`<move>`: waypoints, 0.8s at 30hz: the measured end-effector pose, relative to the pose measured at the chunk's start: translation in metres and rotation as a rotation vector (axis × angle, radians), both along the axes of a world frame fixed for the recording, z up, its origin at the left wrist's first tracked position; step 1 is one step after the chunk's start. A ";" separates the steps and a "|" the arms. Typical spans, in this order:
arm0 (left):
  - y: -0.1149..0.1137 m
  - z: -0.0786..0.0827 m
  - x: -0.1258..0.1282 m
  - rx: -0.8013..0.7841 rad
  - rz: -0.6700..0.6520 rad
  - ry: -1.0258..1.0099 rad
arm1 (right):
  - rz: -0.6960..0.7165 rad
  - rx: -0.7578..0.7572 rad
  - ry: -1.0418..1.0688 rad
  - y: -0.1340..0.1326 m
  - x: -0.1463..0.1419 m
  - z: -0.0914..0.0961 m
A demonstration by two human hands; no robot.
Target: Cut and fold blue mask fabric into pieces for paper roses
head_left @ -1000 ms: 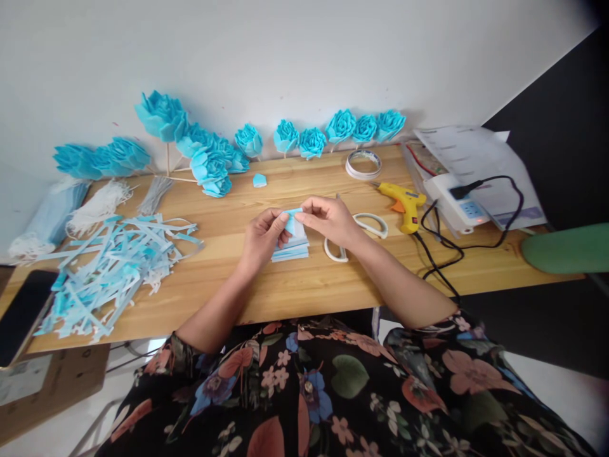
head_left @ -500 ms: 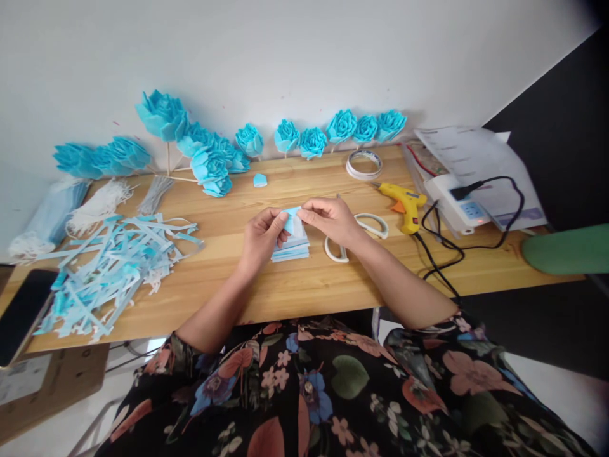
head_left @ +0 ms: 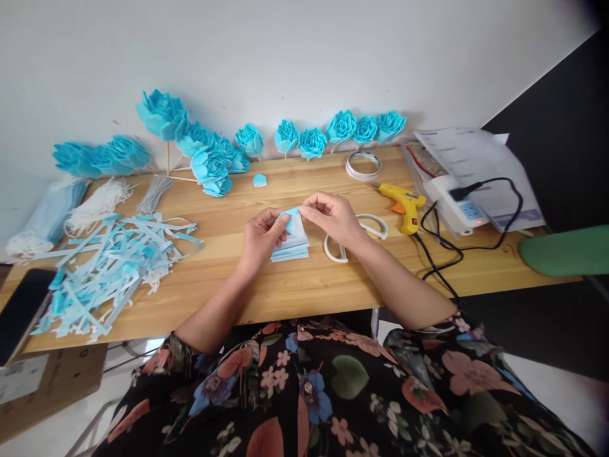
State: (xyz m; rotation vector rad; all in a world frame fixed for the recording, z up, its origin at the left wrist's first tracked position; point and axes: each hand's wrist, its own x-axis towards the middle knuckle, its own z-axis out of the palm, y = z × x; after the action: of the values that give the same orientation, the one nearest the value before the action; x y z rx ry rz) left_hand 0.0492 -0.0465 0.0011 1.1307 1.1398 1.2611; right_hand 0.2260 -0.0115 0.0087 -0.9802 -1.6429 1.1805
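Between my two hands is a small piece of blue and white mask fabric (head_left: 294, 221), its top edge folded over. My left hand (head_left: 263, 236) pinches its left side between thumb and fingers. My right hand (head_left: 332, 219) is closed on the upper right corner. Just below the piece lies a stack of cut mask fabric (head_left: 291, 251), partly covered by it and by my left fingers. White-handled scissors (head_left: 375, 225) rest on the table beside my right wrist, which hides part of them. One folded blue petal (head_left: 259, 180) sits behind my hands.
Blue fabric flowers (head_left: 287, 136) on sticks line the wall. Cut strips (head_left: 124, 273), ear loops (head_left: 102, 202), wires (head_left: 155, 193), masks (head_left: 57, 209) and a phone (head_left: 23, 311) are at left. At right are a tape roll (head_left: 349, 170), a yellow glue gun (head_left: 404, 203) and a power strip (head_left: 450, 197).
My right fingers have shifted slightly along the top edge of the fabric piece, and the fold now looks flatter and wider. My left hand stays nearly still.
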 end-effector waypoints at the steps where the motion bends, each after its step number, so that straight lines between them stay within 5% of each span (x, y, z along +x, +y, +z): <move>1: 0.000 0.000 0.000 0.002 0.004 0.002 | 0.002 0.005 -0.005 0.000 0.000 0.000; 24: 0.001 -0.003 -0.001 0.009 -0.008 0.062 | -0.007 -0.091 -0.001 0.000 0.000 0.003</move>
State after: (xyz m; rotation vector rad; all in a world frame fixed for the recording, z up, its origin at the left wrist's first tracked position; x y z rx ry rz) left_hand 0.0480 -0.0458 -0.0022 1.1869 1.1752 1.2342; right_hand 0.2258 -0.0118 0.0118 -1.0428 -1.5963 1.2598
